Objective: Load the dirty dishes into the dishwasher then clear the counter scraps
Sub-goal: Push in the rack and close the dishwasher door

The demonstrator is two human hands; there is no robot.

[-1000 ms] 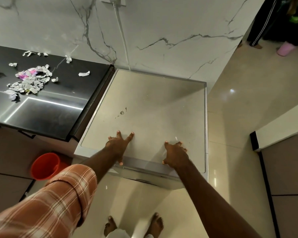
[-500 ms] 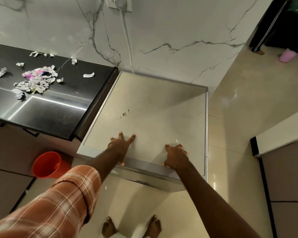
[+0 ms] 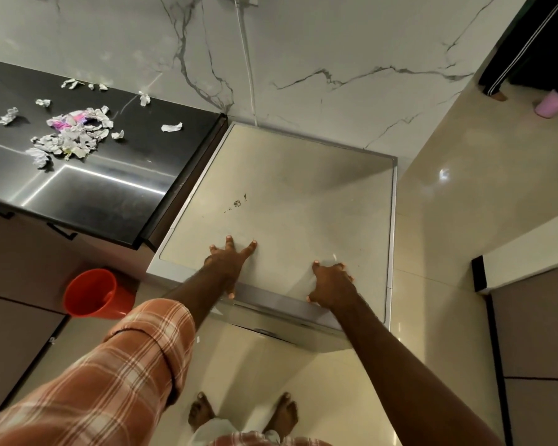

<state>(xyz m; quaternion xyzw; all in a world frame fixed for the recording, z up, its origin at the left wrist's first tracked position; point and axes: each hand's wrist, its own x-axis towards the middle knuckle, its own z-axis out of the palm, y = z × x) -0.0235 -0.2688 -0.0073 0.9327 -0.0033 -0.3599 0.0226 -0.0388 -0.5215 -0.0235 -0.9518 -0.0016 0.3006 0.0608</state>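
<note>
From the head camera, looking steeply down, the dishwasher stands against the marble wall, just right of the black counter and touching its end. Its flat pale top fills the middle of the view, with a small dark scuff near the centre. Both bare hands rest on that top near its front edge. The left hand lies flat with its fingers spread wide and straight, the thumb reaching back over the front lip; it holds nothing. The right hand, just beside it and apart from it, has its fingers arched, the tips planted on the top and the thumb at the front lip; it too grips nothing. A checked orange sleeve covers the left upper arm, while the right forearm is bare. The scraps, crumpled white paper with a bit of pink, sit in a heap toward the back of the counter, with loose bits scattered around it. A white cable runs down the wall from a socket to behind the dishwasher. An orange bucket stands on the floor below the counter's edge, and two bare feet show at the bottom of the view.
</note>
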